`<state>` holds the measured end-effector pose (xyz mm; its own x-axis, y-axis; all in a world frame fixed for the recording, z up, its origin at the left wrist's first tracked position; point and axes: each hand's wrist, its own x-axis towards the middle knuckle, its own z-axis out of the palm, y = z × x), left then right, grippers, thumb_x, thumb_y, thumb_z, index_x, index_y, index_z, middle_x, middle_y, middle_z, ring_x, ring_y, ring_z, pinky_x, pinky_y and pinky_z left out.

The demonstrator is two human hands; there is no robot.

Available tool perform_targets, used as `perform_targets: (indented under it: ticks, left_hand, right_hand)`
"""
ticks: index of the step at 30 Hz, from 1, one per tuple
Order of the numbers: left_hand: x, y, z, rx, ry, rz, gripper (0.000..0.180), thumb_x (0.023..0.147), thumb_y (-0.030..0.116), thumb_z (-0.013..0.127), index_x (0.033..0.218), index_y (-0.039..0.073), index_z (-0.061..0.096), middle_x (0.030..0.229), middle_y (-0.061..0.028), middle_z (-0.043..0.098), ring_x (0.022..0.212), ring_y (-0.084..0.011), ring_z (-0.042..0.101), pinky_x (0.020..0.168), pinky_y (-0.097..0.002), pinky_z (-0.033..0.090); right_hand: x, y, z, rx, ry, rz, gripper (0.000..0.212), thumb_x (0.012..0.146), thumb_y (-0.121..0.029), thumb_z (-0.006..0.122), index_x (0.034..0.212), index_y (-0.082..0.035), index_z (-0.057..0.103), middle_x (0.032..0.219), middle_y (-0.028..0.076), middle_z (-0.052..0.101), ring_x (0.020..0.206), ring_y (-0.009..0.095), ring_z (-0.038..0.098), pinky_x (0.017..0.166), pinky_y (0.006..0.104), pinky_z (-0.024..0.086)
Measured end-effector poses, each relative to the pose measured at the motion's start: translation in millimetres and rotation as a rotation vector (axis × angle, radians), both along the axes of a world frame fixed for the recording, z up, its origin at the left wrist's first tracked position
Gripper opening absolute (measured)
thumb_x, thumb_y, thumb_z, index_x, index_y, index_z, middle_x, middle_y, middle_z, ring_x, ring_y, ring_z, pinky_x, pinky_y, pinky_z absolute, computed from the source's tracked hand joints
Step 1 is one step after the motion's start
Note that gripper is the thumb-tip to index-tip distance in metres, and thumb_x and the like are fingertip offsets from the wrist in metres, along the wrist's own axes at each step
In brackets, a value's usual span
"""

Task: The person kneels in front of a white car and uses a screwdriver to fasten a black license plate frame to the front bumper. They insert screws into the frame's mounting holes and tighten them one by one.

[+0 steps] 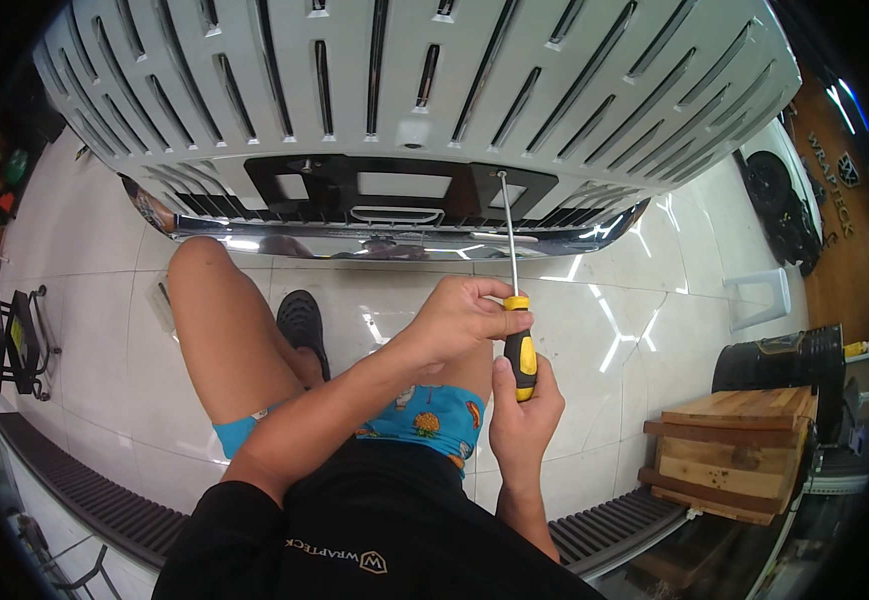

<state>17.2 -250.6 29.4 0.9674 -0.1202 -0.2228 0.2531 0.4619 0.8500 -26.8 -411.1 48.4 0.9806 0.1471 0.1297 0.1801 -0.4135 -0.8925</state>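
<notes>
A long screwdriver (526, 358) with a yellow and black handle points away from me. Its tip meets a screw (501, 174) at the right end of a black plate bracket (344, 178). That bracket, pierced by several rectangular openings, sits low on a white slotted car grille (394, 100). My left hand (459, 322) pinches the handle's front collar, where the metal shaft comes out. Around the rear of the handle, my right hand (526, 408) has its thumb and fingers closed. Another screw (307, 165) shows at the bracket's left end.
A chrome bumper strip (354, 243) runs below the grille. On the right are a white stool (759, 298), a wooden crate (729, 455) and a black drum (779, 360). A wheeled black creeper (19, 340) stands left. My bent knee (204, 265) is close to the bumper.
</notes>
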Motion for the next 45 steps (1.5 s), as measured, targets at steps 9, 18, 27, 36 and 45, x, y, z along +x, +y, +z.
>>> perform_targets:
  ticks: [9, 18, 27, 36, 45]
  left_hand:
    - [1, 11, -6, -0.443, -0.111, -0.144, 0.042, 0.11, 0.024, 0.057, 0.143, -0.001, 0.055, 0.132, -0.0153, 0.068, 0.116, -0.023, 0.07, 0.093, -0.0346, 0.057]
    - [1, 11, 6, -0.079, 0.005, -0.048, 0.036, 0.104, 0.029, 0.07, 0.125, 0.0, 0.067, 0.108, -0.0088, 0.075, 0.099, -0.0181, 0.074, 0.084, -0.0293, 0.056]
    - [12, 3, 6, 0.002, -0.098, -0.051, 0.034, 0.103, 0.028, 0.071, 0.124, 0.001, 0.068, 0.111, -0.0111, 0.076, 0.1, -0.017, 0.072, 0.088, -0.0298, 0.055]
    - [10, 5, -16, -0.304, -0.135, -0.194, 0.039, 0.106, 0.026, 0.064, 0.135, 0.0, 0.062, 0.118, -0.0156, 0.074, 0.107, -0.0227, 0.073, 0.093, -0.032, 0.055]
    - [11, 4, 13, 0.219, -0.035, -0.068, 0.033, 0.103, 0.026, 0.071, 0.122, -0.001, 0.07, 0.104, -0.0111, 0.077, 0.099, -0.0161, 0.072, 0.091, -0.0292, 0.055]
  right_hand:
    - [5, -3, -9, 1.748, 1.105, 0.357, 0.063, 0.111, -0.06, 0.031, 0.119, -0.001, 0.052, 0.057, -0.005, 0.029, 0.043, 0.008, 0.029, 0.041, 0.0249, 0.03]
    - [4, -7, 10, 0.48, 0.311, 0.119, 0.037, 0.106, -0.022, 0.062, 0.135, -0.004, 0.047, 0.079, 0.007, 0.061, 0.06, 0.013, 0.057, 0.051, 0.0291, 0.049]
    - [5, 6, 5, 0.652, 0.336, 0.026, 0.028, 0.113, -0.032, 0.043, 0.117, -0.006, 0.05, 0.072, 0.002, 0.05, 0.049, 0.007, 0.037, 0.049, 0.025, 0.04]
    - [10, -5, -4, 1.231, 0.812, 0.208, 0.044, 0.112, -0.043, 0.039, 0.126, -0.003, 0.051, 0.068, 0.0, 0.05, 0.049, 0.009, 0.041, 0.052, 0.026, 0.042]
    - [6, 5, 19, 0.327, 0.165, 0.031, 0.032, 0.106, -0.027, 0.061, 0.122, -0.001, 0.051, 0.068, 0.0, 0.051, 0.055, 0.006, 0.045, 0.052, 0.0251, 0.039]
